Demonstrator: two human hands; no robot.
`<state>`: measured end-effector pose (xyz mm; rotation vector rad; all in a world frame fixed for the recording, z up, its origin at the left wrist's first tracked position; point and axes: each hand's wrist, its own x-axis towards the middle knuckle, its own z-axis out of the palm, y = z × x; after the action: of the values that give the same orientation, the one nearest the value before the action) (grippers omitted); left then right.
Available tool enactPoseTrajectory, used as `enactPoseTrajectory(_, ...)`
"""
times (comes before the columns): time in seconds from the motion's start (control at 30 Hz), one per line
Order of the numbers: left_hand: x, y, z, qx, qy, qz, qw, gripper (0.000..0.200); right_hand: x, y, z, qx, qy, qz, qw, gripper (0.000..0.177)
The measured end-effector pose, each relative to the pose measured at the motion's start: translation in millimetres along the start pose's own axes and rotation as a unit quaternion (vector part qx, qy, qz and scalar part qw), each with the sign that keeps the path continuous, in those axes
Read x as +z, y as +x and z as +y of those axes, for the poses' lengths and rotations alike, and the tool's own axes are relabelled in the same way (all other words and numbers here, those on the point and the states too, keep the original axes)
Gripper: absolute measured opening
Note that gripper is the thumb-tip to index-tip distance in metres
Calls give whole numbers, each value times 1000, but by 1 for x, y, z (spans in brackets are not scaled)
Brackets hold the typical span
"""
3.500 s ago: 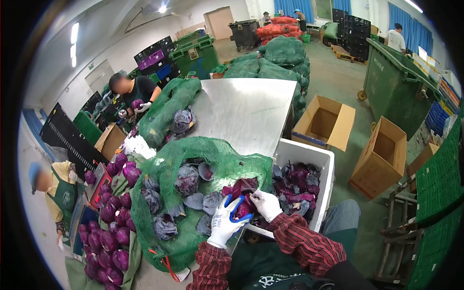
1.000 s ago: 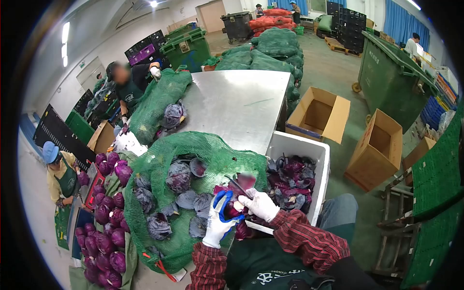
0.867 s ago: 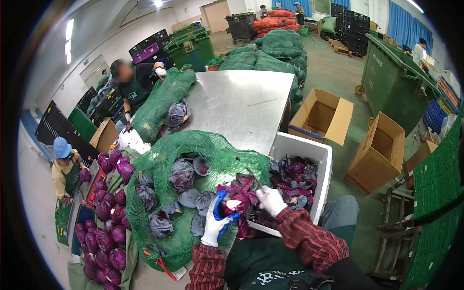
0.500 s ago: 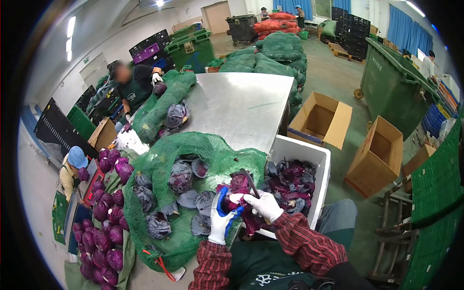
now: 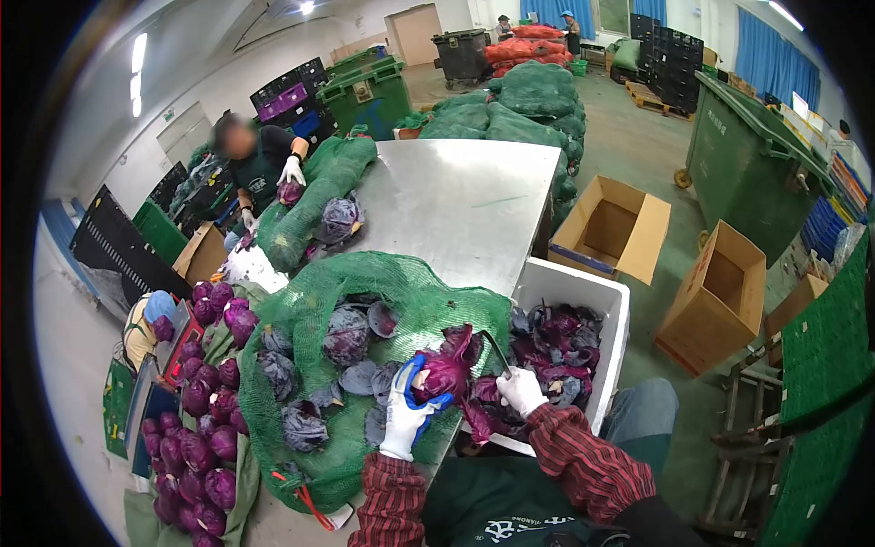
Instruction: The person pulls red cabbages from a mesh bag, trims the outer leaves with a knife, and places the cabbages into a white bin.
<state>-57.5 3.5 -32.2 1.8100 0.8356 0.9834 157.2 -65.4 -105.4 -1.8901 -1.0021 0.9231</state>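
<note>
Produce-packing warehouse. The steel table (image 5: 456,201) carries green net sacks (image 5: 410,278) of red cabbage. More sacks (image 5: 533,96) are stacked beyond it. Wheeled waste bins (image 5: 747,164) and open cartons (image 5: 611,228) stand to its right. Trimmed heads (image 5: 196,428) are heaped to its left.

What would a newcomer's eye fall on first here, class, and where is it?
The round purple cabbage at bottom centre, gripped by the white-and-blue-gloved left hand, while the right hand holds a thin dark knife beside it. A big green mesh sack of cabbages sprawls to their left; a white foam box of purple leaf trimmings stands to their right.
</note>
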Motion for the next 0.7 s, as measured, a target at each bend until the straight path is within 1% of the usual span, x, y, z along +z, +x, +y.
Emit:
enactPoseTrajectory(0.03,-3,-2,0,-14,1,-1,1000,78,7,-1,7,2,-12,22,1000,24)
enactPoseTrajectory(0.07,-4,-6,1,-18,2,1,1000,78,9,-5,5,3,-12,18,1000,24)
enactPoseTrajectory(0.13,-4,-10,7,61,114,20,991,77,8,-15,-14,6,146,58,988,33)
enactPoseTrajectory(0.17,0,-11,12,64,114,21,991,77,4,-19,-26,3,147,58,987,33)
enactPoseTrajectory(0.23,12,-18,25,15,111,34,993,79,-2,-27,-48,0,186,6,983,47)
enactPoseTrajectory(0.27,15,-17,32,26,209,20,977,78,0,-26,-56,7,208,-22,978,53)
enactPoseTrajectory(0.3,22,-17,29,41,220,26,974,77,7,-20,-57,1,221,-29,975,51)
enactPoseTrajectory(0.37,36,-16,31,38,226,42,972,81,22,-3,-57,33,242,-57,968,47)
enactPoseTrajectory(0.4,39,-12,33,41,253,61,965,81,27,1,-57,40,246,-24,968,41)
enactPoseTrajectory(0.43,37,-10,21,43,254,62,964,81,29,3,-54,38,247,-24,968,41)
enactPoseTrajectory(0.47,34,-4,-1,52,123,88,987,79,32,7,-48,47,268,-52,961,38)
enactPoseTrajectory(0.5,31,1,-9,61,-12,110,992,78,30,6,-49,57,288,-78,953,34)
enactPoseTrajectory(0.53,26,1,-16,5,-122,123,985,78,32,2,-51,41,288,-49,956,23)
enactPoseTrajectory(0.57,17,2,7,-98,-280,98,950,75,26,-4,-55,39,288,-49,956,23)
enactPoseTrajectory(0.63,10,1,9,-106,-419,133,892,67,13,-13,-59,35,301,-28,953,22)
enactPoseTrajectory(0.67,12,-2,11,-131,-475,127,861,68,11,-10,-56,18,294,4,956,20)
enactPoseTrajectory(0.7,11,-2,14,-127,-474,130,861,68,3,-9,-50,3,265,42,963,19)
